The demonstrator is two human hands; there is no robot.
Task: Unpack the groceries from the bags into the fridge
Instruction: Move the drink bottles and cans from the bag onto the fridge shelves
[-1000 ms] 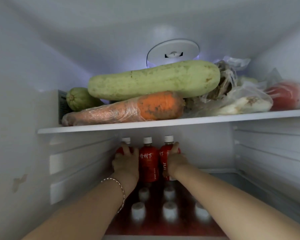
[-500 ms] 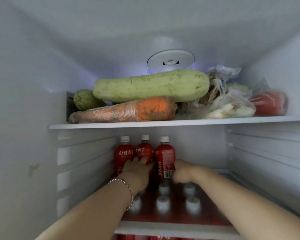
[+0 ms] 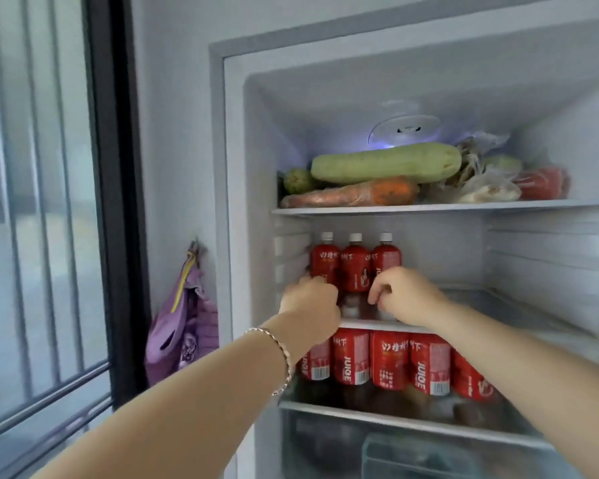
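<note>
Head had pulled back out of the fridge (image 3: 234, 202) since half a second before, and both hands had come off the back-row bottles (image 3: 355, 267) toward the shelf front.

Near: left wrist with bracelet (image 3: 279, 354). The left hand (image 3: 308, 300) was knuckles-out against the leftmost back bottle, fingers hidden, so I couldn't tell if it gripped. The right hand (image 3: 407, 295) had fingers hanging loosely curled over the front caps (image 3: 350, 309), nothing visibly in them.

Step, my read: finishing the juice row on the middle shelf (image 3: 370, 324). The bottles stood upright and touching. Next move probably called for clearing both hands without knocking the front row, then fetching more from the bags, which weren't in view.

The shelf had bare room right of the bottles. Below it stood more red bottles (image 3: 389, 361). The top shelf (image 3: 429, 207) held a pale marrow (image 3: 384, 162) lying on a wrapped carrot (image 3: 360, 193), with bagged produce to the right.

Room: a purple bag (image 3: 184, 326) hung on the wall, and a barred window (image 3: 32, 219) was far left.
</note>
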